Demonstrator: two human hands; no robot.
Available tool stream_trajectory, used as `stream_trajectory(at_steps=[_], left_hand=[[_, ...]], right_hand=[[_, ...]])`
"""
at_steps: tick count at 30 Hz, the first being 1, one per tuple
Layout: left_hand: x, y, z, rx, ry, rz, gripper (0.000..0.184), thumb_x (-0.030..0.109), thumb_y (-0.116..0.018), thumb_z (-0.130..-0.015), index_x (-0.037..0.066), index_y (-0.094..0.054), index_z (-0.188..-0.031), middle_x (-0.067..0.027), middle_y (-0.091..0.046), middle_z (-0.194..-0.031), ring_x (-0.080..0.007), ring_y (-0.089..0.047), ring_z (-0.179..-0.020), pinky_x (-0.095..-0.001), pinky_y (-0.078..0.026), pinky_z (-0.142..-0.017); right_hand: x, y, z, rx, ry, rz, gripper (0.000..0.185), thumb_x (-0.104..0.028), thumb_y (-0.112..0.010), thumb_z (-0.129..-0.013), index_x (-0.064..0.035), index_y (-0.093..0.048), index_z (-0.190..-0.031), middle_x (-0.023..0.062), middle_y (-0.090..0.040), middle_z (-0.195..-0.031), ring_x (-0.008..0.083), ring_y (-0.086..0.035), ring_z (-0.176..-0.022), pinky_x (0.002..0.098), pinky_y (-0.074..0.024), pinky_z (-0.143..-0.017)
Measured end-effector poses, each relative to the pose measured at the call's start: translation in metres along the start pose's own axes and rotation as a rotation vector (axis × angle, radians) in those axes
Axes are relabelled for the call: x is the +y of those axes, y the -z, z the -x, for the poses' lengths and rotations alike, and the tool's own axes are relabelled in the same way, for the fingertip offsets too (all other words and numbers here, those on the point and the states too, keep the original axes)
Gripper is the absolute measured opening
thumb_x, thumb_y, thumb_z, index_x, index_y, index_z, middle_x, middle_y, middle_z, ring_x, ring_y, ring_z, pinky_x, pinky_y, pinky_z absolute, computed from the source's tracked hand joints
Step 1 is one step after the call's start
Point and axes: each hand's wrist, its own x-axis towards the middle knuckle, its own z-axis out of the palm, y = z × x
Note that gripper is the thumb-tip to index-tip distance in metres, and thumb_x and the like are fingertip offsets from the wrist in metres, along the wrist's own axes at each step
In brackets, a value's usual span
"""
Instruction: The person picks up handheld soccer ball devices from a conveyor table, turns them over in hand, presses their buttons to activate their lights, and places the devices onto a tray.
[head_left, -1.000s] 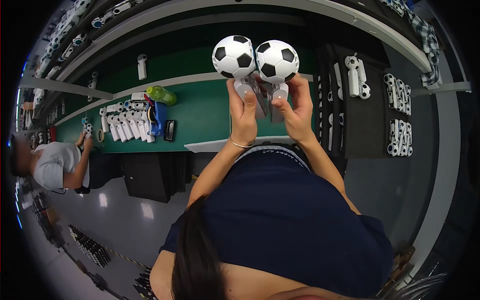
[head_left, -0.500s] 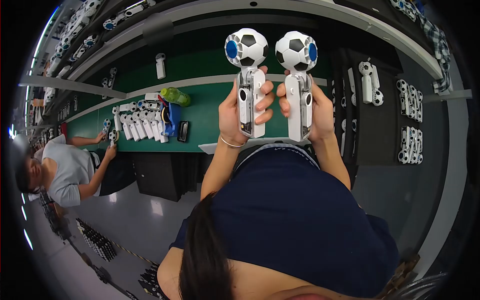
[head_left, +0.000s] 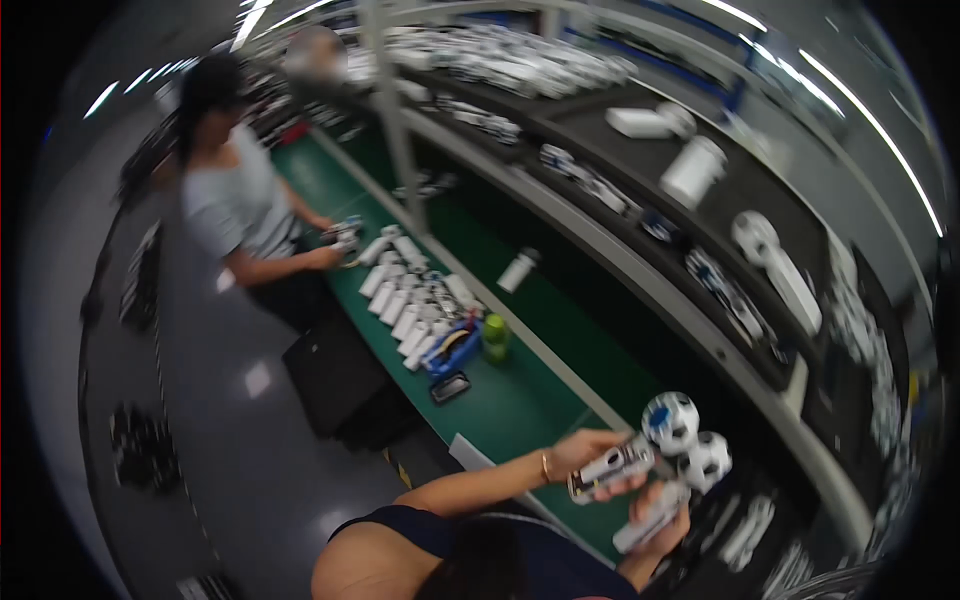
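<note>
My left hand (head_left: 592, 450) is wrapped around the white handle of a handheld device with a soccer-ball head (head_left: 670, 421). A blue disc shows on that ball, and the handle's side looks see-through, with parts inside. Close beside it, my right hand (head_left: 672, 532) grips a second device of the same kind by its white handle (head_left: 652, 517). Its black-and-white ball (head_left: 705, 462) sits very near the first one; whether they touch I cannot tell. Both devices are held up over the near end of the green bench (head_left: 545, 395). Motion blurs the details.
On the bench lie rows of similar white devices (head_left: 405, 300), a blue tape dispenser (head_left: 452, 348), a green bottle (head_left: 495, 338) and a dark tray (head_left: 450, 388). A co-worker (head_left: 245, 200) stands farther along. A shelf (head_left: 600, 215) holding more devices runs above.
My view has swung left and up, toward the co-worker and shelf. Both devices remain in my hands, now tilted and lower right in view, their balls closer together.
</note>
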Motion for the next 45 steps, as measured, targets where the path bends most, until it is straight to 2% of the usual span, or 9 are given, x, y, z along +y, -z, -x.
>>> stream_trajectory(at_steps=[11,19,23,27,30,33,36,42,45], left_hand=[[0.0,0.049,0.06,-0.284,-0.145,-0.35,0.045,0.034,-0.033,-0.097,-0.003,-0.043,-0.12,-0.0203,-0.06,-0.093,-0.0193,-0.062,-0.068,-0.027,-0.053,-0.053],[-0.033,0.037,0.048,-0.05,-0.176,-0.232,0.046,0.037,-0.034,-0.096,-0.004,-0.047,-0.112,-0.0198,-0.06,-0.089,-0.0182,-0.063,-0.067,-0.0251,-0.053,-0.053],[-0.027,0.008,0.01,-0.132,-0.24,-0.401,0.045,0.037,-0.03,-0.097,-0.001,-0.049,-0.111,-0.0167,-0.062,-0.091,-0.0188,-0.062,-0.07,-0.0278,-0.053,-0.056],[-0.016,-0.039,-0.008,0.134,-0.496,-0.883,0.05,0.042,-0.053,-0.09,0.004,-0.045,-0.12,-0.0099,-0.063,-0.095,-0.0126,-0.061,-0.076,-0.0242,-0.052,-0.064],[-0.015,-0.054,-0.013,0.285,-0.642,-1.026,0.057,0.033,-0.068,-0.081,0.004,-0.044,-0.122,-0.0103,-0.064,-0.097,-0.0135,-0.062,-0.077,-0.0267,-0.052,-0.069],[-0.02,-0.036,-0.016,0.185,-0.736,-1.17,0.057,0.037,-0.068,-0.076,0.001,-0.045,-0.114,-0.0116,-0.063,-0.092,-0.015,-0.062,-0.076,-0.026,-0.051,-0.066],[-0.03,-0.042,-0.019,0.18,-0.768,-1.211,0.065,0.054,-0.065,-0.074,-0.002,-0.048,-0.101,-0.0119,-0.06,-0.085,-0.0141,-0.06,-0.071,-0.0239,-0.05,-0.062],[-0.047,-0.059,-0.045,0.02,-0.689,-1.176,0.06,0.044,-0.041,-0.092,-0.003,-0.035,-0.128,-0.0153,-0.054,-0.092,-0.0165,-0.056,-0.073,-0.0275,-0.049,-0.061],[-0.073,-0.055,-0.063,0.206,-0.566,-0.688,0.057,0.042,-0.025,-0.096,-0.004,-0.036,-0.129,-0.0144,-0.059,-0.097,-0.0172,-0.059,-0.074,-0.0314,-0.054,-0.066]], right_hand=[[0.031,0.028,-0.028,-0.217,-0.222,-0.034,0.052,-0.046,-0.038,-0.092,0.0021,-0.048,-0.107,0.0189,-0.058,-0.082,0.0228,-0.052,-0.047,0.034,-0.0463,-0.045],[0.025,0.066,-0.004,-0.551,-0.261,-0.106,0.051,-0.047,-0.041,-0.091,0.001,-0.048,-0.107,0.0192,-0.058,-0.08,0.0231,-0.051,-0.045,0.0344,-0.0468,-0.046],[0.007,0.075,0.015,-0.581,-0.179,0.069,0.057,-0.051,-0.053,-0.086,0.001,-0.049,-0.11,0.0183,-0.057,-0.061,0.0272,-0.054,-0.047,0.0372,-0.0498,-0.047],[-0.021,0.052,-0.014,-0.986,-0.25,-0.011,0.056,-0.027,-0.078,-0.072,0.0004,-0.05,-0.111,0.0163,-0.061,-0.074,0.0307,-0.064,-0.071,0.0426,-0.0548,-0.062],[-0.046,0.037,0.014,-0.382,-0.179,0.404,0.058,-0.017,-0.083,-0.062,-0.0017,-0.049,-0.107,0.0131,-0.06,-0.085,0.026,-0.062,-0.08,0.0359,-0.0523,-0.068],[-0.041,0.078,0.022,-0.218,-0.163,0.307,0.082,-0.027,-0.088,-0.053,-0.0024,-0.045,-0.119,0.0126,-0.055,-0.103,0.0245,-0.059,-0.091,0.032,-0.0489,-0.079],[-0.052,0.047,0.018,-0.294,0.331,1.066,0.053,-0.024,-0.079,-0.064,-0.0011,-0.051,-0.103,0.0108,-0.056,-0.088,0.0178,-0.057,-0.076,0.0279,-0.0477,-0.065],[-0.075,-0.008,0.019,-0.181,0.176,0.473,0.026,-0.02,-0.069,-0.078,0.0004,-0.058,-0.09,0.0066,-0.061,-0.068,0.0141,-0.06,-0.057,0.0247,-0.0501,-0.055],[-0.076,0.006,0.017,0.096,0.088,0.407,0.03,-0.028,-0.063,-0.085,-0.0002,-0.056,-0.092,0.007,-0.06,-0.07,0.013,-0.061,-0.061,0.0257,-0.0523,-0.059]])
